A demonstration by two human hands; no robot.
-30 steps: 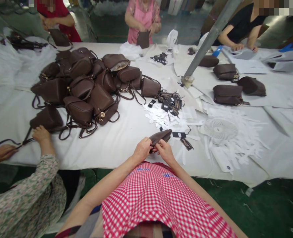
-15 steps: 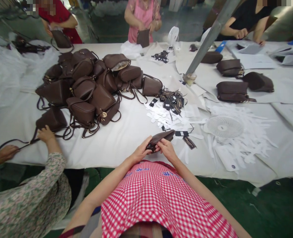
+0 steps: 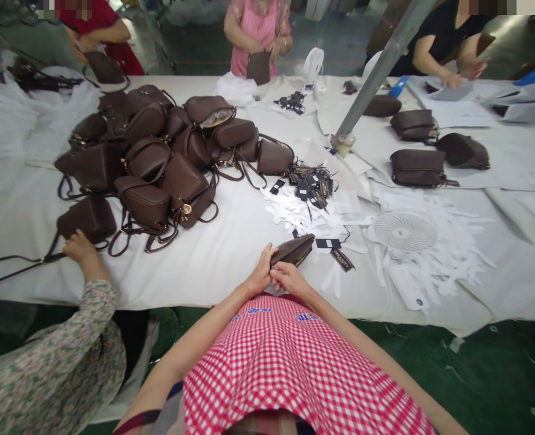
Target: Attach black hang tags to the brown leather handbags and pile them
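Observation:
My left hand (image 3: 260, 270) is closed around the near left end of a small dark brown leather bag (image 3: 291, 250), held tilted just above the table edge. A pale line, like a zipper, runs along the bag's right edge. At the bag's near end my right hand (image 3: 291, 280) makes a pinch; what sits between its fingertips is hidden. Just beyond the bag lie black hang tags (image 3: 329, 243), one of them a lettered brand tag (image 3: 342, 260). Beside these is a heap of white strips (image 3: 294, 211) topped by more black tags (image 3: 310, 181).
A large pile of brown bags (image 3: 158, 145) with straps covers the table's left half. A co-worker's hand (image 3: 79, 246) touches one bag there. A white fan (image 3: 403, 231) sits among strips to the right. A slanted metal post (image 3: 376, 78) rises behind. Other people work across the table.
My right hand has slid along the bag toward its near end, close to my left hand. The co-worker at left has drawn the strap farther left. The view has shifted slightly.

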